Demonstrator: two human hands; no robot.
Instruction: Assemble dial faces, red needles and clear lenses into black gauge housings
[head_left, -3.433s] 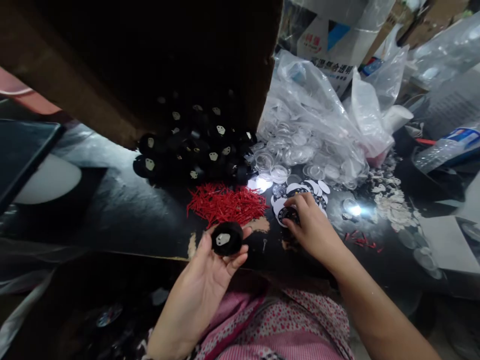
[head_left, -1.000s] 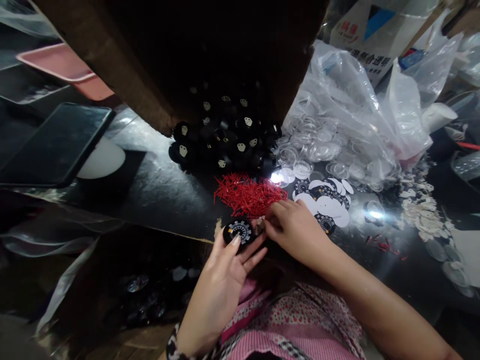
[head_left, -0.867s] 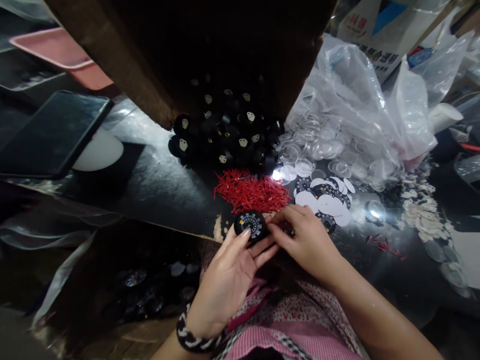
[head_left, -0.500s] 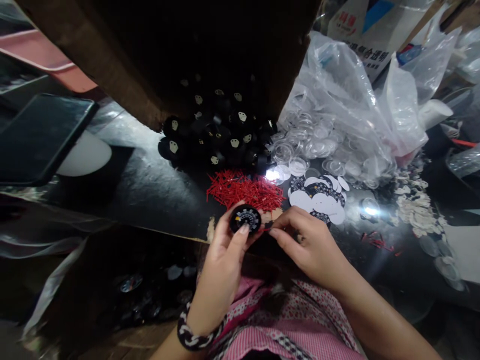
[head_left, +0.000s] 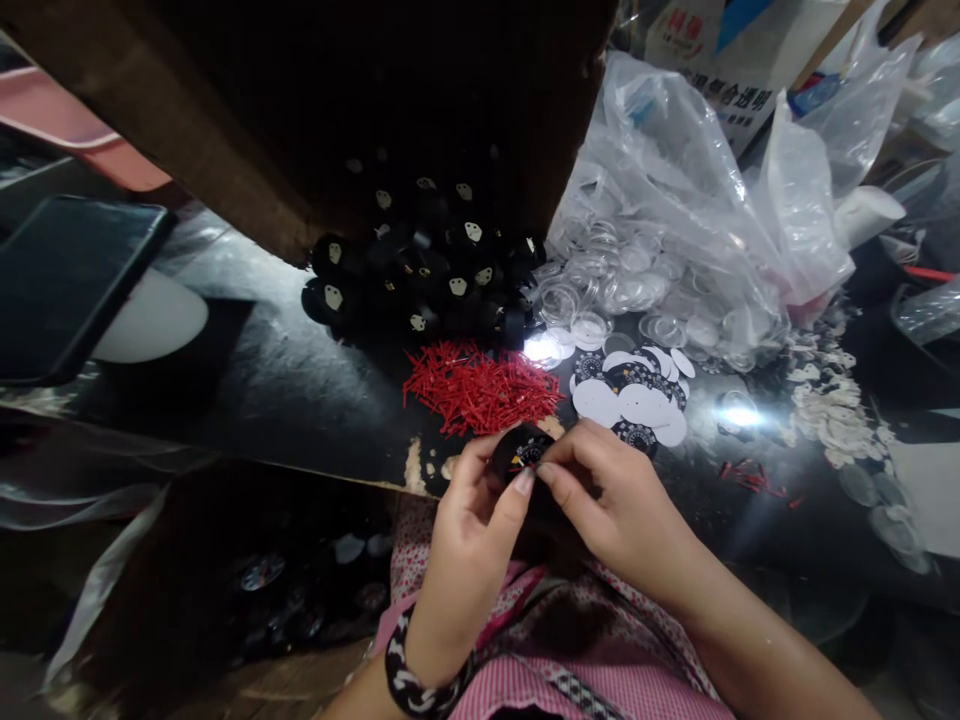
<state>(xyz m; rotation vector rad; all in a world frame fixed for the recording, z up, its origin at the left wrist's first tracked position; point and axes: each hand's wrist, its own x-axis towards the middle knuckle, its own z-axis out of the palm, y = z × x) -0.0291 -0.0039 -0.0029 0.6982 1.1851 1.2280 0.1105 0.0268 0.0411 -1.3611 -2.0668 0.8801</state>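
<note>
My left hand (head_left: 471, 520) grips a small round black gauge case (head_left: 522, 452) with a printed dial on its face, thumb and fingers curled round its rim. My right hand (head_left: 609, 497) pinches at the dial's face from the right; a speck of red shows there, too small to name surely. Just beyond the hands lies a heap of thin red needles (head_left: 480, 386). To its right sits a pile of round dial stickers (head_left: 634, 396), some white side up. Black cases (head_left: 420, 282) spill from under a dark cardboard box (head_left: 360, 110).
A clear plastic bag of round transparent lenses (head_left: 660, 250) lies at the back right. White punched scraps (head_left: 832, 410) are strewn on the right of the black table (head_left: 285, 390). A dark tablet (head_left: 67, 285) lies at the left. A dark box of parts (head_left: 285, 590) sits below the table edge.
The left hand has turned the black case over to its dial face and raised it. The right hand left the sticker pile and came onto the dial, pinching at its centre.
</note>
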